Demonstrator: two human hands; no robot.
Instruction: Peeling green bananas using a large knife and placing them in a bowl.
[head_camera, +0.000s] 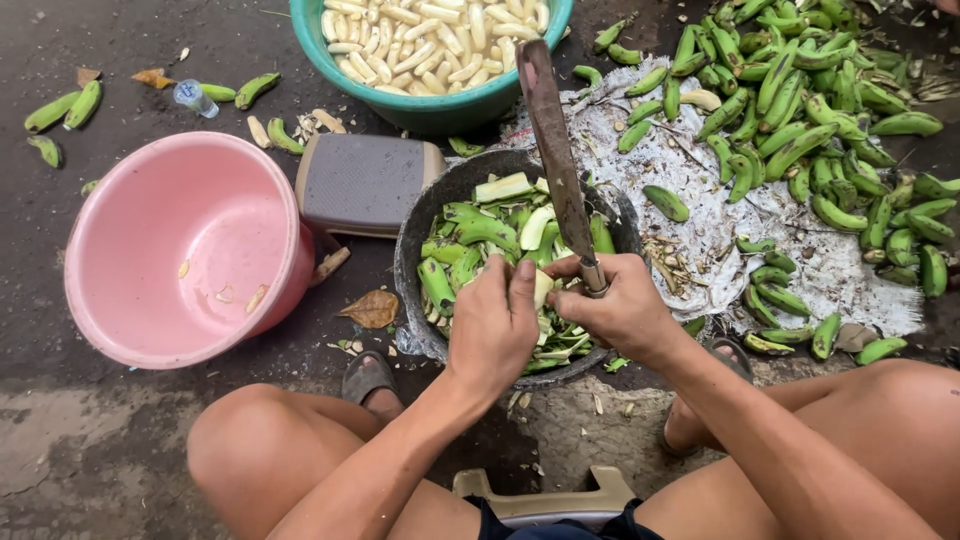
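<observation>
My left hand (493, 322) grips a pale, partly peeled banana (542, 287) over a dark round basin (412, 240) full of green peels. My right hand (624, 305) holds the handle of a long knife (553, 150) whose rusty blade points away from me, over the basin. The two hands touch around the banana, and the knife's base meets the fruit.
A teal bowl of peeled bananas (430, 108) stands at the top. A pink tub (180, 245) sits at left, a grey low stool (362, 183) beside it. A heap of green bananas (810, 120) lies on a white sack (700, 230) at right. My bare knees frame the foreground.
</observation>
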